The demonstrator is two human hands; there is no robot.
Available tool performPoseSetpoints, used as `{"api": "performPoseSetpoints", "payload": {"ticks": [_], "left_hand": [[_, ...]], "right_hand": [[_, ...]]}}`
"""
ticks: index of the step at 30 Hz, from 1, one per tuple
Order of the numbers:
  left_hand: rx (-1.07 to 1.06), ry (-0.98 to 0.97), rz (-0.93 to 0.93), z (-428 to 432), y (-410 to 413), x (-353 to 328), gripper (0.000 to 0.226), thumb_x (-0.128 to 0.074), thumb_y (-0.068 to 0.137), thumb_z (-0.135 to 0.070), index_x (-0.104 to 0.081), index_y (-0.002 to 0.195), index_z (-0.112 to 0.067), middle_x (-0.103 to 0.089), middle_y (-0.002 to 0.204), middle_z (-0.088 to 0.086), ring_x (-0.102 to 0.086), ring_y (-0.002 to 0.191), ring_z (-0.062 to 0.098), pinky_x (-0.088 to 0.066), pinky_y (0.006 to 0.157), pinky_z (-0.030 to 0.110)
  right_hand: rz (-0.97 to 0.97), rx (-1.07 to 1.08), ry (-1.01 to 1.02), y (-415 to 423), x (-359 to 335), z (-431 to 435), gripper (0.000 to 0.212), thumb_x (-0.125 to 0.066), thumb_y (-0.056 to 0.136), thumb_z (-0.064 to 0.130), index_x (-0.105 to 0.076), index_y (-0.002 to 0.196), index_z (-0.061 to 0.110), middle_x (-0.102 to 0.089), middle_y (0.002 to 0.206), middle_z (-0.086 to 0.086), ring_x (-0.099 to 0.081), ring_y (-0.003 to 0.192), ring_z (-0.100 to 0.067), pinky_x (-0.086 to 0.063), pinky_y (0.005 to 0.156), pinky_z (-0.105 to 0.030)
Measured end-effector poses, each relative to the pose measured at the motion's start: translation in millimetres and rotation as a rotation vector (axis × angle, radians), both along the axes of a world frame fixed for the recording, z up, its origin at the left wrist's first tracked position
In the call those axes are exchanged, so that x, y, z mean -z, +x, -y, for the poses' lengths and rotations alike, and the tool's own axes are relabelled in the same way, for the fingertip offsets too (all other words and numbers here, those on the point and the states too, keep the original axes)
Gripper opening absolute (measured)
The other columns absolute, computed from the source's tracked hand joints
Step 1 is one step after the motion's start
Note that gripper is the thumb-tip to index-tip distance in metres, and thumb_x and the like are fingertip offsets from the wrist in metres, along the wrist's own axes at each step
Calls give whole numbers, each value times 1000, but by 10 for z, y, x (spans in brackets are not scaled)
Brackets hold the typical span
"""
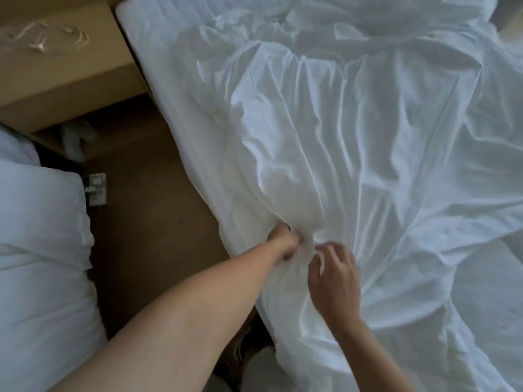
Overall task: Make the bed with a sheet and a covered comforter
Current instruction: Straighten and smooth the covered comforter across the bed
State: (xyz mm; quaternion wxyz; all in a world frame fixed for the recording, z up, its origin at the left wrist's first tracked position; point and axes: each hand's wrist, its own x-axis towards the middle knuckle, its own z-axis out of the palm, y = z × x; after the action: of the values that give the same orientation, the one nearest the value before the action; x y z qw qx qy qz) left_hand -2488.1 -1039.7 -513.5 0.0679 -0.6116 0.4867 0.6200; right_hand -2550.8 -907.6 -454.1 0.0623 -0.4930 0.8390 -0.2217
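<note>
The left hand [283, 240] bunches the crumpled white fabric sheet [353, 137], likely to pull it straight; the right hand [335, 274] is half-curled beside it, grip unclear.

1. Two hands: left hand [284, 241], right hand [334, 274].
2. One crumpled white sheet [353, 154].
3. One mattress [147, 32].
4. One wooden cabinet [65, 80].
5. One pale cord [42, 38].
6. One heap of bedding [42, 222], far left.
7. One small grey box [96, 189].
</note>
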Motion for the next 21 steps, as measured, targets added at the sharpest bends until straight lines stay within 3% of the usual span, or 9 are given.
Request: {"api": "performPoseSetpoints", "payload": {"ticks": [2, 4, 7, 9, 12, 15, 18, 19, 21], "left_hand": [[79, -38, -2, 146, 47, -97, 27, -61, 90, -29, -64, 112, -15, -70, 106, 8, -69, 97, 28, -57, 85, 36], [31, -116, 35, 486, 135, -152, 30, -66, 88, -33, -63, 113, -15, -67, 111, 4, -65, 106, 26, -54, 92, 35], [9, -260, 170, 1146, 344, -338, 59, -69, 84, -43, -49, 134, -17, -52, 130, 5, -57, 117, 28, -50, 97, 38], [94, -371, 235, 1562, 500, -497, 67, -67, 86, -46, -41, 143, -23, -42, 139, 7, -52, 122, 31, -48, 101, 40], [244, -580, 290, 2191, 698, -683, 58, -58, 94, -40, -39, 147, -26, -34, 147, 8, -40, 133, 33, -40, 109, 40], [366, -753, 298, 2867, 756, -733, 47, -50, 100, -33, -44, 146, -25, -32, 153, 5, -30, 139, 32, -35, 111, 41], [341, -900, 307, 3753, 651, -686, 41, -49, 101, -29, -51, 141, -21, -35, 155, 6, -32, 139, 33, -34, 111, 44], [337, -918, 313, 4070, 586, -647, 44, -52, 99, -33, -51, 141, -20, -36, 154, 7, -33, 139, 33, -34, 111, 44], [415, -805, 346, 4650, 410, -512, 72, -65, 86, -56, -43, 145, -21, -40, 151, 6, -38, 138, 33, -37, 110, 44]], "right_hand": [[-86, 38, -8, -318, -10, 569, 34, -67, 89, 20, -64, 123, 18, -59, 129, -6, -55, 116, -30, -45, 92, -44], [-14, 53, 254, -636, 123, 1113, 50, -65, 90, 43, -54, 136, 26, -57, 135, -5, -52, 124, -31, -45, 98, -46], [238, -95, 853, -673, 521, 1344, 54, -56, 90, 57, -59, 128, 19, -63, 130, -11, -58, 120, -33, -48, 97, -38], [319, -134, 1033, -527, 715, 1253, 54, -49, 91, 56, -61, 126, 16, -63, 132, -11, -58, 121, -31, -47, 97, -33], [302, -300, 1217, -522, 762, 1517, 56, -44, 94, 53, -62, 129, 14, -62, 134, -10, -60, 121, -28, -46, 97, -29], [302, -220, 1003, -596, 626, 2214, 61, -31, 92, 49, -66, 115, 5, -65, 123, -17, -64, 109, -33, -51, 88, -33], [253, 108, 278, -531, 355, 3082, 23, -54, 97, 28, -69, 107, 12, -67, 111, -10, -65, 96, -33, -48, 78, -35], [225, 162, 77, -502, 232, 3443, 22, -60, 96, 27, -69, 111, 14, -66, 114, -7, -65, 97, -31, -48, 81, -34], [232, 193, -53, -506, 61, 4196, 34, -65, 94, 34, -65, 123, 17, -63, 124, -5, -63, 108, -28, -46, 89, -34]]}}
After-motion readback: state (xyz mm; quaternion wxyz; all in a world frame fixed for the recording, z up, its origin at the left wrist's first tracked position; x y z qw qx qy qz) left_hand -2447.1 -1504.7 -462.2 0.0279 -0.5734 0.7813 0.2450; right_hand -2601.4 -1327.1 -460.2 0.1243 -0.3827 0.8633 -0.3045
